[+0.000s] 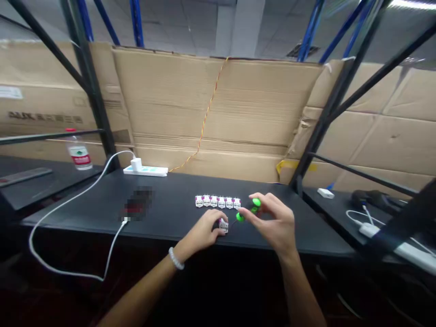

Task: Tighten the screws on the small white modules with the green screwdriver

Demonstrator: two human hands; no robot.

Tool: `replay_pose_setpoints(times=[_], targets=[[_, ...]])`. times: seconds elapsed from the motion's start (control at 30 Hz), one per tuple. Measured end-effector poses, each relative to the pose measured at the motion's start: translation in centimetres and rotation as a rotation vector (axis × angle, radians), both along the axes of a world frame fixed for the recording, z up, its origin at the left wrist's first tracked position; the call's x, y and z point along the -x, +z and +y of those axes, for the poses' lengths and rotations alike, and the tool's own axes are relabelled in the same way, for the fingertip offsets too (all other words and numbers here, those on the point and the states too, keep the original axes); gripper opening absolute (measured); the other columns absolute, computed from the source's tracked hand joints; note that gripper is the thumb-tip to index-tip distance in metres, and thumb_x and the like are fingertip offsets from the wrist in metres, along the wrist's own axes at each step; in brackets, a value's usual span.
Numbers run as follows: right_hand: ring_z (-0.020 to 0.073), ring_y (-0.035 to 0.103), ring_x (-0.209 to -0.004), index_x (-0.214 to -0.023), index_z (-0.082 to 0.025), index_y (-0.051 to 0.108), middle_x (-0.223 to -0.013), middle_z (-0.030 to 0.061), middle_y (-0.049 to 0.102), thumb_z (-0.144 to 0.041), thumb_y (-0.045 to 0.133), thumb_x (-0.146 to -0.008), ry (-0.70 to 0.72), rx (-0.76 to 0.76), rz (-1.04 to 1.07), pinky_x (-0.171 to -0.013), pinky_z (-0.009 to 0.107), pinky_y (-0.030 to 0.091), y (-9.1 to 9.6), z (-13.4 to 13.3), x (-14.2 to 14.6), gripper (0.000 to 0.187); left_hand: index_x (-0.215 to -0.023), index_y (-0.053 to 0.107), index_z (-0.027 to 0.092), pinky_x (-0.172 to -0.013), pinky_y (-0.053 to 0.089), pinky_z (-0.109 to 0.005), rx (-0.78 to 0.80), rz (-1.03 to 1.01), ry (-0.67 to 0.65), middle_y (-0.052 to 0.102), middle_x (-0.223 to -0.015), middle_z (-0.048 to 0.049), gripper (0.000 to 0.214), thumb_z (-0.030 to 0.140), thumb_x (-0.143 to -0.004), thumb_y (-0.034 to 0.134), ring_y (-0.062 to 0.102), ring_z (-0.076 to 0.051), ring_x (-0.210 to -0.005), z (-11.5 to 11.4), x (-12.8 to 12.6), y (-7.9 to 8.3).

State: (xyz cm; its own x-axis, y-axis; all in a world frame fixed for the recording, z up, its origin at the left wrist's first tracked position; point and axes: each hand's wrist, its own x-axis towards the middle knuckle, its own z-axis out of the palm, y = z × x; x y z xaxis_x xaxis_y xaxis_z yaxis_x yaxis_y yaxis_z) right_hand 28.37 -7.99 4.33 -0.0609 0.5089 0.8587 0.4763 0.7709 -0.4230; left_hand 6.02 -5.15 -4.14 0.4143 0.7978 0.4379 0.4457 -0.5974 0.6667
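Observation:
My left hand (206, 228) rests near the table's front edge, thumb and fingers closed on a small white-and-purple part (223, 225). To its right, my right hand (275, 220) pinches a green-and-black screwdriver (255, 209). The tool's thin dark shaft points down and left toward the part; whether its tip touches the part is too small to tell. Just behind both hands, a row of several similar white-and-purple parts (218, 201) stands side by side on the black tabletop (177, 204).
A white power strip (150, 170) with a plugged-in charger (136, 164) lies at the back left. Its white cable (64, 206) loops over the front edge to a blurred-out item (136, 204). Cardboard (218, 109) walls the back; black metal posts (320, 122) frame the sides.

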Motion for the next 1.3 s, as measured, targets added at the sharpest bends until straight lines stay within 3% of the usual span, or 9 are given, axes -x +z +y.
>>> replay_pose_setpoints(times=[0.33,0.47,0.7,0.93,1.3], targets=[[0.0115,0.05,-0.055,-0.091,-0.021,0.077,-0.069,-0.0035,0.056,-0.046,0.086,-0.086,-0.224,-0.09,0.079,-0.052,0.025,0.045,-0.4,0.8,0.5,0.027,-0.107,0.069,0.022,-0.106,0.049,-0.04,0.01,0.007,-0.002,0.073,-0.117,-0.0074,0.028,0.005,-0.085,0.072,0.063,-0.027,-0.115,0.0,0.0,0.2],[0.0113,0.049,-0.053,-0.085,-0.021,0.075,-0.066,-0.004,0.054,-0.042,0.085,-0.087,-0.297,-0.167,0.079,-0.054,0.025,0.046,-0.4,0.9,1.0,0.024,-0.107,0.069,0.022,-0.106,0.049,-0.041,0.0,0.008,0.001,0.073,-0.116,-0.0068,0.029,0.004,-0.085,0.071,0.064,-0.026,-0.114,-0.1,0.0,0.1],[0.0107,0.052,-0.054,-0.085,-0.021,0.067,-0.07,-0.0044,0.058,-0.036,0.08,-0.088,-0.229,-0.07,0.117,-0.054,0.025,0.046,-1.5,1.8,0.8,0.021,-0.107,0.069,0.022,-0.108,0.049,-0.041,0.0,0.016,-0.016,0.072,-0.117,-0.0075,0.028,0.004,-0.086,0.071,0.062,-0.027,-0.116,0.0,0.0,0.3],[0.0085,0.043,-0.047,-0.077,-0.021,0.064,-0.059,-0.0078,0.047,-0.036,0.076,-0.089,-0.302,-0.067,0.107,-0.049,0.024,0.037,-1.4,1.8,0.7,0.023,-0.104,0.069,0.021,-0.11,0.048,-0.041,-0.009,0.025,-0.032,0.071,-0.119,-0.0079,0.024,0.004,-0.087,0.07,0.062,-0.026,-0.118,-0.3,0.0,0.6],[0.0103,0.048,-0.047,-0.08,-0.021,0.068,-0.06,-0.0061,0.054,-0.04,0.076,-0.088,-0.323,-0.083,0.157,-0.049,0.025,0.04,-1.3,1.6,0.7,0.022,-0.111,0.068,0.023,-0.11,0.049,-0.042,0.034,0.081,0.002,0.07,-0.121,-0.0081,0.029,0.007,-0.087,0.07,0.062,-0.028,-0.119,-0.2,0.2,0.6]])
